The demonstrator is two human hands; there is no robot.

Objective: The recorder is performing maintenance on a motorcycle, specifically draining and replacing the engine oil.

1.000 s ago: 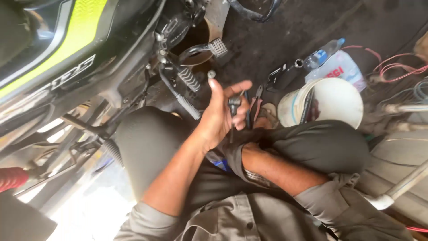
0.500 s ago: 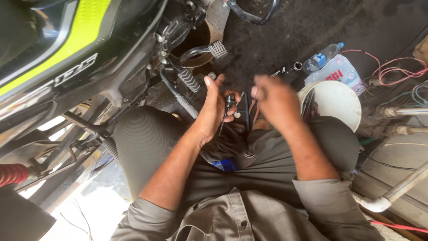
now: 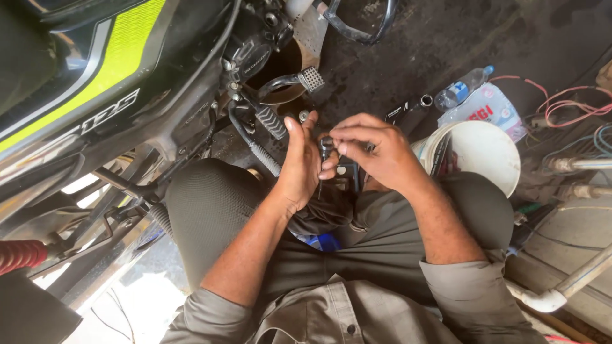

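Dark, oil-stained concrete floor (image 3: 408, 51) lies under a black motorcycle (image 3: 127, 95) with a yellow-green stripe. The left hand (image 3: 299, 162) stands open, palm toward the right hand (image 3: 373, 150), fingers extended upward. The right hand's fingertips are pinched together on a small dark metal part (image 3: 327, 150), slender, long axis near vertical, held between both hands and touching the left fingers. Beyond the left hand: ribbed footpeg (image 3: 271, 122) and knurled brake pedal (image 3: 311, 78). Just right of the right hand: white plastic bucket (image 3: 481, 150); beyond it, a clear plastic bottle (image 3: 462, 88).
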